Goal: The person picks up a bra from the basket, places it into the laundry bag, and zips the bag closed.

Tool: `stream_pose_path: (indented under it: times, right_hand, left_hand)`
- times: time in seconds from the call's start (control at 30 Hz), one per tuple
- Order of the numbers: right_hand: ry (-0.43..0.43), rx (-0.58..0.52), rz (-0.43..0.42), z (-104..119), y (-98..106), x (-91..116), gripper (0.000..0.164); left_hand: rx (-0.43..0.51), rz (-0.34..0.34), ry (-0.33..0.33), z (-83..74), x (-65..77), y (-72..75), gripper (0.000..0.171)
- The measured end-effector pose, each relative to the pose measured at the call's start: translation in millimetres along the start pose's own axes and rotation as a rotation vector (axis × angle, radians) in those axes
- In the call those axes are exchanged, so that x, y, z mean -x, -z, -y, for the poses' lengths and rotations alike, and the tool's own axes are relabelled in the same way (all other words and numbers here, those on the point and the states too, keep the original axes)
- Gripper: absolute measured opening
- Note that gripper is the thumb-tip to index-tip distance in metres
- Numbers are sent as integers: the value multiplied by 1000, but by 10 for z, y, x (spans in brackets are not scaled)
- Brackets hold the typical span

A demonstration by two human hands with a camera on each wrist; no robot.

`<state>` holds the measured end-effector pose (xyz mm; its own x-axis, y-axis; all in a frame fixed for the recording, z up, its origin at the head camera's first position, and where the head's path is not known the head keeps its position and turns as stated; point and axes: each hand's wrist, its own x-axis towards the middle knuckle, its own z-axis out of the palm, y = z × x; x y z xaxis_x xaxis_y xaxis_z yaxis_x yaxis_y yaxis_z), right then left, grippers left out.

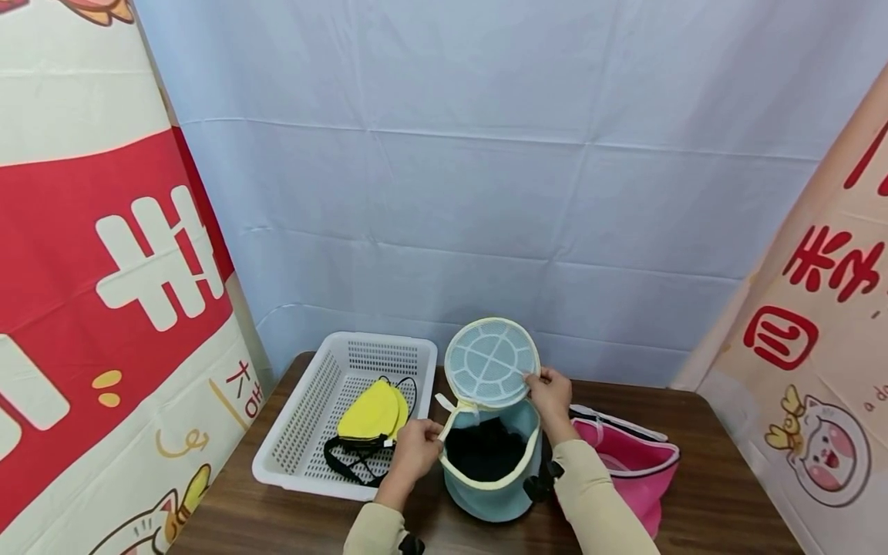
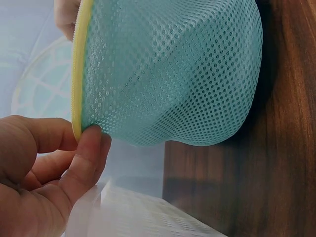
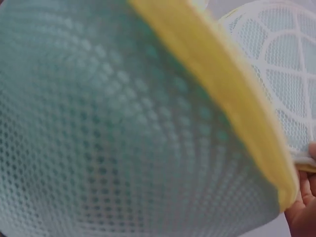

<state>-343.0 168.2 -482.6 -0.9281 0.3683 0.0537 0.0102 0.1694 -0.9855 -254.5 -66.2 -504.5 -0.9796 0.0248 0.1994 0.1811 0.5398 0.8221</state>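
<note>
I'm watching the left hand (image 1: 416,449) pinching one cylindrical, yellow-rimmed teal mesh bag (image 1: 482,499), right of one white plastic basket (image 1: 378,351); the right hand (image 1: 553,395) is pinching its round lid (image 1: 492,361); red "四" (image 1: 781,338) is showing at right

Teal bag (image 1: 486,502), lid (image 1: 492,362) up (black contents (image 1: 484,453)).

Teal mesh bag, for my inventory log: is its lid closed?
No, the round mesh lid stands raised, held by the right hand.

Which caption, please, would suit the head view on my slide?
Hands hold a teal mesh bag and its raised round lid between a white basket and a pink bag.
</note>
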Motion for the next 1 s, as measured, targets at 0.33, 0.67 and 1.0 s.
stream_pose_path:
  times: [0.33,0.67,1.0]
  right_hand:
    - [160,-40,-8,-67,23,47,15]
    - [304,31,-78,-99,54,119,10]
    - [281,63,-51,-113,140,162,12]
  left_hand:
    - [4,-37,-38,9,-5,-13,15]
    - [11,-39,-40,15,-18,-22,14]
    - [65,-40,-13,29,-26,-26,14]
